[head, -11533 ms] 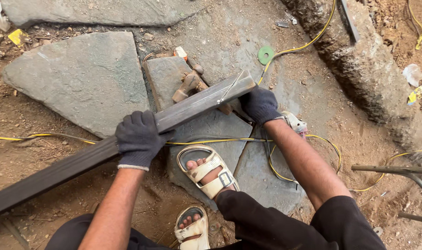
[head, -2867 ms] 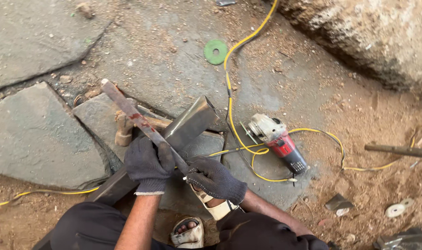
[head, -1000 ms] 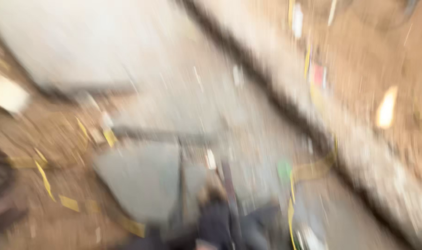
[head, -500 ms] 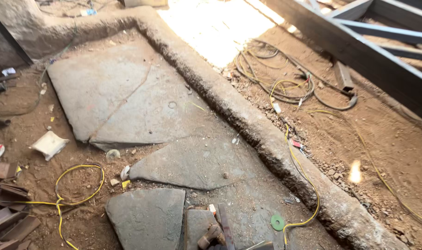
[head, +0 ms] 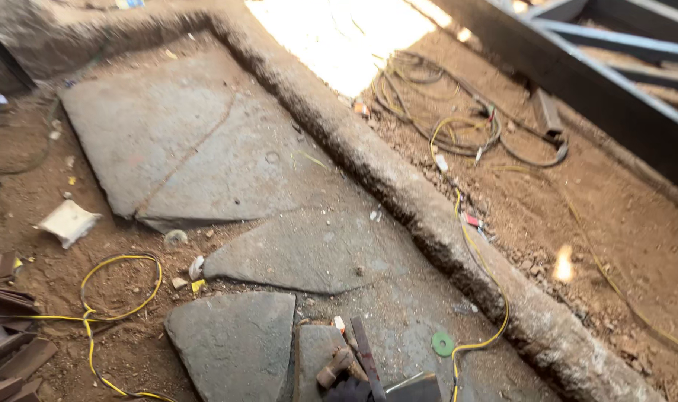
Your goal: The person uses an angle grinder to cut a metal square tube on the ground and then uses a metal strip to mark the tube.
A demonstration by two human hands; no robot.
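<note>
Only a dark gloved fingertip area shows at the very bottom edge, and I cannot tell which hand it is or how it grips. A thin rusty-red metal bar rises from that glove. Beside the bar lies a brown hammer-like piece on a small stone. The end of a dark steel angle section pokes in at the bottom edge. A green disc lies on the ground just to the right, next to a yellow cable.
Flat grey stone slabs lie in reddish dirt. A rough stone curb runs diagonally. Coiled cables and steel beams sit beyond it. Scrap metal, a yellow cable loop and a white bag lie left.
Earlier both gloved hands held a bar against the steel angle, seen from above. The view has since swung up across the yard, leaving the hands almost out of the picture.
</note>
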